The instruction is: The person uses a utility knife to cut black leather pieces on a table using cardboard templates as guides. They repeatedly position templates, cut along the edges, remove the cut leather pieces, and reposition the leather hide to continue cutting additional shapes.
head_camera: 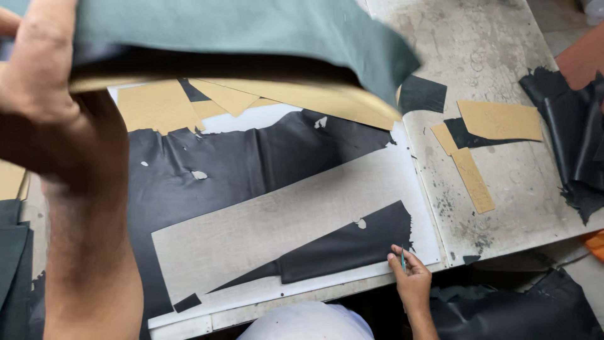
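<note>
One of your hands is in view: your left hand [34, 63] is lifted high at the upper left, close to the camera, with the forearm running down the left edge. Its fingers are closing round the edge of a green sheet [239, 25], and it is holding that sheet up so that it is spreading across the top of the view, well above the surface [491, 44]. A tan card [327, 97] is hanging right under the sheet and following its lower edge; you cannot tell whether the same grip is holding it. Your right hand is not showing anywhere.

Below the raised sheet, a large black hide [251, 157] is lying flat on the surface, with a few small holes in it. A pale board [251, 233] is lying over its lower part, and a black wedge-shaped piece [346, 245] is resting on that board, tapering towards the left.

Another person's hand [412, 280] is reaching up from the bottom edge, touching the wide end of the wedge and pinching a thin blue-green tool [402, 258] upright. A white cap [308, 321] is showing just beside that arm.

Further right, tan card patterns [500, 119] are lying on the stained surface over a black scrap, a small black square [421, 94] is sitting near them, and a crumpled black heap [576, 138] is draping over the right edge.
</note>
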